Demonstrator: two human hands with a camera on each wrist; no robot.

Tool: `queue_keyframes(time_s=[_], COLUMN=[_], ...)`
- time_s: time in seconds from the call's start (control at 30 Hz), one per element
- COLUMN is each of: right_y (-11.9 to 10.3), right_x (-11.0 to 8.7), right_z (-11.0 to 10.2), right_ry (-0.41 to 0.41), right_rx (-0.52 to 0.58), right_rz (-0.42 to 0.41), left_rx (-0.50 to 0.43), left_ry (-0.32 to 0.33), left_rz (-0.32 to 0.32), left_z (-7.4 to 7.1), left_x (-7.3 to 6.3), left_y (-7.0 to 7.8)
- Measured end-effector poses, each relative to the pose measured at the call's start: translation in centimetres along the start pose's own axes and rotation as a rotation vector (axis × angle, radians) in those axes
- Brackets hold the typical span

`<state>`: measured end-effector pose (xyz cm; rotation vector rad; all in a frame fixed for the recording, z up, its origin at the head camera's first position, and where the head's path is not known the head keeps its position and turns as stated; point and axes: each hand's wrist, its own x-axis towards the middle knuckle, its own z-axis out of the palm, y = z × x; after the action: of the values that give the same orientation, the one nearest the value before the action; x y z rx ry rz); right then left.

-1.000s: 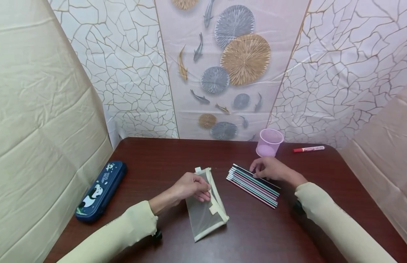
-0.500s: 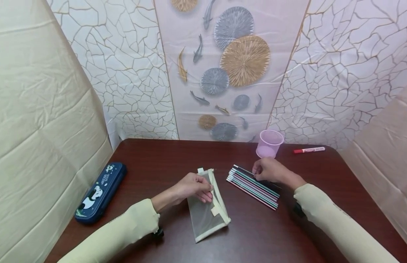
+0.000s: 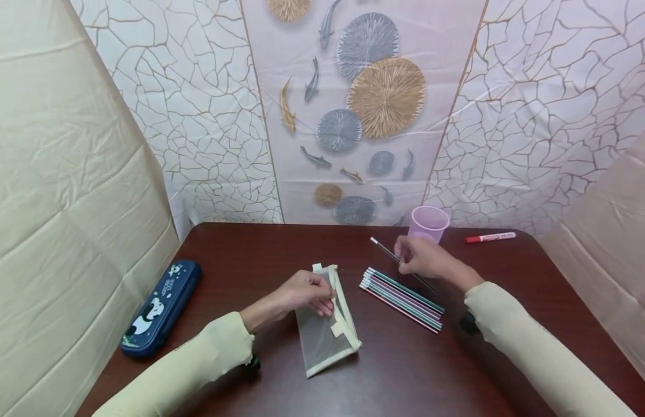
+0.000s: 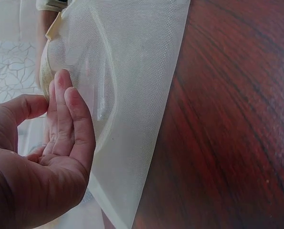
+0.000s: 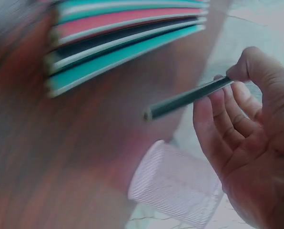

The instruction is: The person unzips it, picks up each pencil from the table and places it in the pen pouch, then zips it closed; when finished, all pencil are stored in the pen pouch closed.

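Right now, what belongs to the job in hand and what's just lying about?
In the job, it seems:
dark pencil, pinched by the right hand
mesh pouch, held by the left hand
row of pencils

Lying about, apparently:
blue panda case
pink cup, beyond the right hand
red-capped marker

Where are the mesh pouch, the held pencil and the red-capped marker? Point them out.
Mesh pouch (image 3: 322, 341), head view: on its mesh panel.
Held pencil (image 5: 187, 98), right wrist view: on its dark shaft.
Red-capped marker (image 3: 491, 237), head view: on its barrel.
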<state>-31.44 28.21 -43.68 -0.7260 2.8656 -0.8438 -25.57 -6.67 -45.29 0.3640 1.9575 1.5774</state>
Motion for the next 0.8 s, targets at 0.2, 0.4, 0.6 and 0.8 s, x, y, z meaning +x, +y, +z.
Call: queue_keyframes(time_s=[0.2, 0.4, 0.6, 0.8], right_y=[-2.4, -5.8, -9.1, -11.2], right_x=[0.1, 0.3, 0.4, 0.2], right_z=[-0.4, 2.1, 5.4, 7.9], right_ry=[0.070, 0.120, 0.211, 0.242], right_rx=[0.257, 0.556, 0.854, 1.003], right_rz=[0.006, 0.066, 0.104, 0.173], left_rx=[0.031, 0.025, 0.050, 0.042], left_ry=[0.018, 0.016, 0.004, 0.007], left_rz=[0.007, 0.011, 0.014, 0.021], left_z=[-0.4, -1.1, -1.4, -1.4], left_x=[-0.2, -0.5, -0.5, -0.3], left_y=[0.2, 0.1, 0.1, 0.1])
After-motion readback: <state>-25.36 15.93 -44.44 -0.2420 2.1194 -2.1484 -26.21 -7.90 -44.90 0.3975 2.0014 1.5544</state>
